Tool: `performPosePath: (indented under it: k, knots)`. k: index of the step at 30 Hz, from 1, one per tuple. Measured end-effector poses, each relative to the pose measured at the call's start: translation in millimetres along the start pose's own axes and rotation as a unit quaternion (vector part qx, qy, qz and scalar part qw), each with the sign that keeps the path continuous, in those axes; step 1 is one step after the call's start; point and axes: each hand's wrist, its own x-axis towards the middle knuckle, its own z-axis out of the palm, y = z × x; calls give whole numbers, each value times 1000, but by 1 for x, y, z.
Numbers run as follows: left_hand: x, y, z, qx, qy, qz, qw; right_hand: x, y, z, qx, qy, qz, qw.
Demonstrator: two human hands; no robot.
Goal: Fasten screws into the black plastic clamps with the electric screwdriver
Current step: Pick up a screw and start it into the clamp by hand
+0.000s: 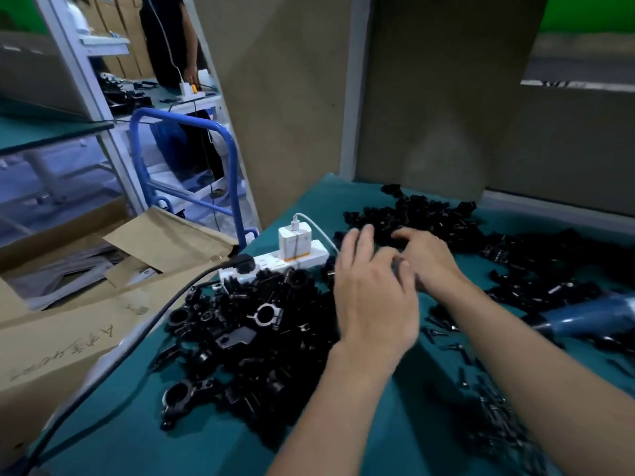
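Note:
Black plastic clamps lie in a big pile (261, 324) at the left of the green table and in a second pile (429, 214) at the back. My left hand (371, 293) hovers between the piles, blurred, its fingers stretched forward and loosely spread. Just right of it and touching it, my right hand (429, 259) curls its fingers down at the edge of the back pile; whatever is under them is hidden. The blue electric screwdriver (584, 317) lies on the table to the right, held by neither hand. Small dark screws (446, 333) are scattered beneath my right forearm.
A white power strip (275, 266) with a charger and a black plug sits behind the left pile, and its black cable (144, 334) runs off the table's left edge. Open cardboard boxes (86, 304) stand to the left. A brown partition (429, 97) backs the table. More clamps (536, 269) lie at the right.

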Motion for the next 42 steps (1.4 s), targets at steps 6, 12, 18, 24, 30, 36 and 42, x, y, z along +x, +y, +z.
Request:
performPosePath:
  k: [6,12,18,24,30,36,42]
  knots:
    - [5,20,89,-125,-103,-82,983,36,76,-13,-166,-25,91,982]
    - [22,11,124,-98,-120,-120,981,71,98,-32,-178,-82,53,979]
    - [30,12,134,-87,-133,-134,978,64,99,-31,-243,-24,-33,969]
    - [30,13,131,-127,-97,-126,979,33,111,-50,-10,78,10,997]
    - [21,31,116,-229,-192,-47,953,-37,122,-66,331,99,33,938]
    - [1,58,113,-359,-225,-52,904,-94,139,-91,533,123,46,836]
    - [-18,77,118,-492,-159,-182,837,-118,153,-96,425,40,117,897]
